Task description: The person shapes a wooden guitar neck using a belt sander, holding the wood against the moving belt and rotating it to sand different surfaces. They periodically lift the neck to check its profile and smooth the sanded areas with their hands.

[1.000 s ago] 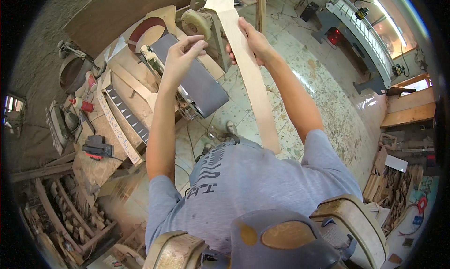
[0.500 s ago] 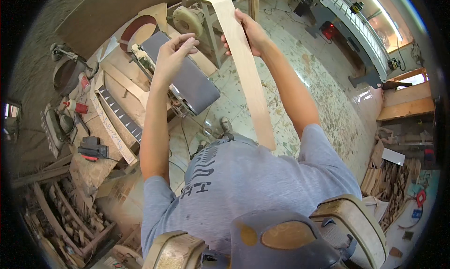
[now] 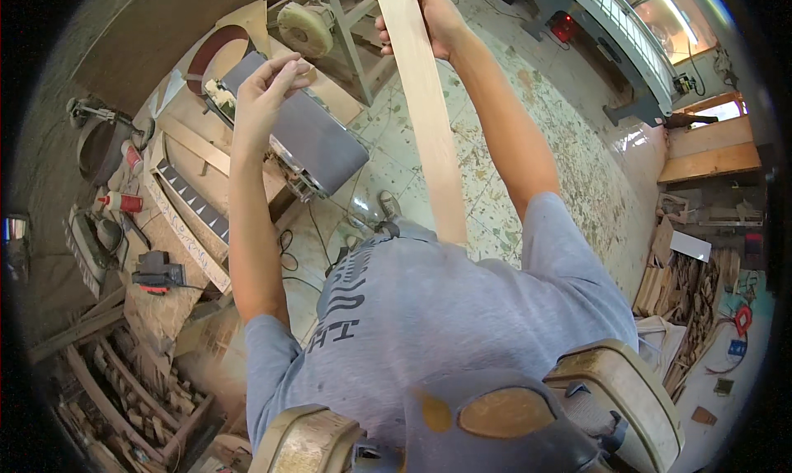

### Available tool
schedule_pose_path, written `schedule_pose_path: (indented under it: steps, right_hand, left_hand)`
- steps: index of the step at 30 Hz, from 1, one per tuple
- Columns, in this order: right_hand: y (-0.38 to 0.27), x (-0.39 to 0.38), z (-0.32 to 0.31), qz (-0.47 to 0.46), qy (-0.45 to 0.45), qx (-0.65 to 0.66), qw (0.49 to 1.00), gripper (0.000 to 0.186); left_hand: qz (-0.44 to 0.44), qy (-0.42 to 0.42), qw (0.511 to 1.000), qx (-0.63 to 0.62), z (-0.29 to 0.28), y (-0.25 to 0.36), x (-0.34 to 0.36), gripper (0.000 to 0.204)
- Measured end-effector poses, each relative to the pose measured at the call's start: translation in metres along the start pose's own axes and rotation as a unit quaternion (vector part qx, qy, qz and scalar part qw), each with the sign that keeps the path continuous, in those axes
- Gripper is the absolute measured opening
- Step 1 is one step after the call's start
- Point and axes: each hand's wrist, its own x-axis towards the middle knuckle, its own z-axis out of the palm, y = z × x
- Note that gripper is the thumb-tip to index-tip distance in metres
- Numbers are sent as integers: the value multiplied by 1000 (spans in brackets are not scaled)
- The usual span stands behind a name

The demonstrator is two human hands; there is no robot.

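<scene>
My right hand grips a long pale wooden board near its upper part, which runs beyond the top edge. Its lower end lies near my waist. My left hand hangs over the grey belt sander, fingers loosely bent and apart, nothing visible in them. The sander stands at the edge of a cluttered workbench.
On the bench are wooden strips, a red glue bottle and a black-red tool. A round-headed machine stands behind, a grey machine at upper right. Wood scraps fill lower left and right.
My right hand and the board have risen toward the top edge, so the board's flared end is out of frame. My left hand has shifted up and left, as has the whole workbench in view.
</scene>
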Motion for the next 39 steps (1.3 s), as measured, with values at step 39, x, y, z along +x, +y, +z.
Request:
schedule_pose_path:
  steps: [39]
  right_hand:
    - [66, 109, -23, -493, -271, -767, 307, 82]
  left_hand:
    - [-62, 85, 939, 329, -43, -17, 40, 54]
